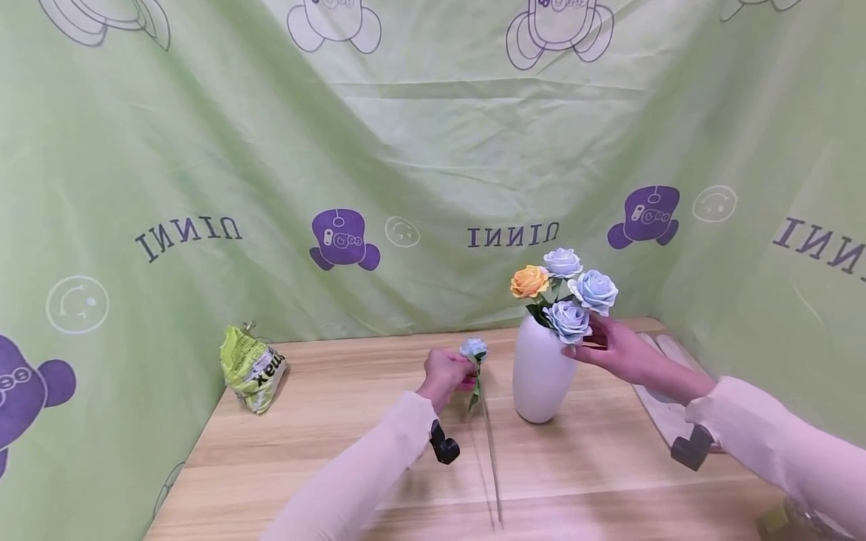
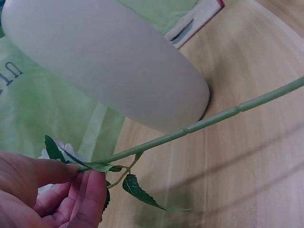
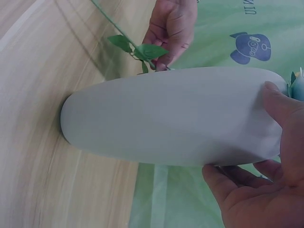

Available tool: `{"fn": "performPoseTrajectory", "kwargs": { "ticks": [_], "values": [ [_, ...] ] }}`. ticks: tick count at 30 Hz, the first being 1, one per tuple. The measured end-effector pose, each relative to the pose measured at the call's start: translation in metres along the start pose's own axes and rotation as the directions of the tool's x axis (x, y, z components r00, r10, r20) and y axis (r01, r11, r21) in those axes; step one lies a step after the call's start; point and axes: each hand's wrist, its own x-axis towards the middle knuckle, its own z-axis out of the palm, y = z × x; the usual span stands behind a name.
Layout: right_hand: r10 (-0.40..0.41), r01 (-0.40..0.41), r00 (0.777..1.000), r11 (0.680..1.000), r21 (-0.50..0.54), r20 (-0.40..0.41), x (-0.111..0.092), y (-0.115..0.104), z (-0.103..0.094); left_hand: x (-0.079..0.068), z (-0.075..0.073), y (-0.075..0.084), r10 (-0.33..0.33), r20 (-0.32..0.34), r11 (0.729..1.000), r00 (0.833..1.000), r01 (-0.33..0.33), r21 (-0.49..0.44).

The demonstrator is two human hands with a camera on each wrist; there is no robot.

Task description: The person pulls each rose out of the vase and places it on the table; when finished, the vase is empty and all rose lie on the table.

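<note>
A tall white vase [image 1: 541, 379] stands upright on the wooden table, with one orange rose [image 1: 530, 282] and several pale blue roses [image 1: 595, 291] in its mouth. Near the vase's rim my right hand [image 1: 625, 353] holds its side; in the right wrist view the thumb lies on the near wall and the fingers touch the lower edge. Left of the vase, my left hand [image 1: 448, 372] pinches a single blue rose [image 1: 473, 348] just below its head. Its long green stem [image 2: 209, 121] slants down toward the table's front, with leaves [image 2: 137, 189] beside the fingertips.
A crumpled yellow-green bag [image 1: 253, 370] sits at the table's back left. Behind the right forearm lies a pale flat item [image 1: 659, 421]. Part of a jar-like object [image 1: 785, 522] shows at the lower right corner. Green printed cloth [image 1: 433, 165] hangs around the table.
</note>
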Motion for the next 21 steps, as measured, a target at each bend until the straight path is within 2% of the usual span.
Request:
{"fn": "performPoseTrajectory", "kwargs": {
  "ticks": [8,21],
  "values": [
    [0.001,-0.001,1.000,1.000,0.004,0.007,0.000,0.001,0.000,0.000,0.002,-0.005,-0.048,-0.014,0.998,0.999,0.048,0.044],
    [-0.022,0.022,1.000,1.000,-0.012,-0.001,0.001,0.001,-0.001,0.007,0.000,-0.015,-0.037,-0.016,0.995,0.999,0.038,0.087]
  ]
}}
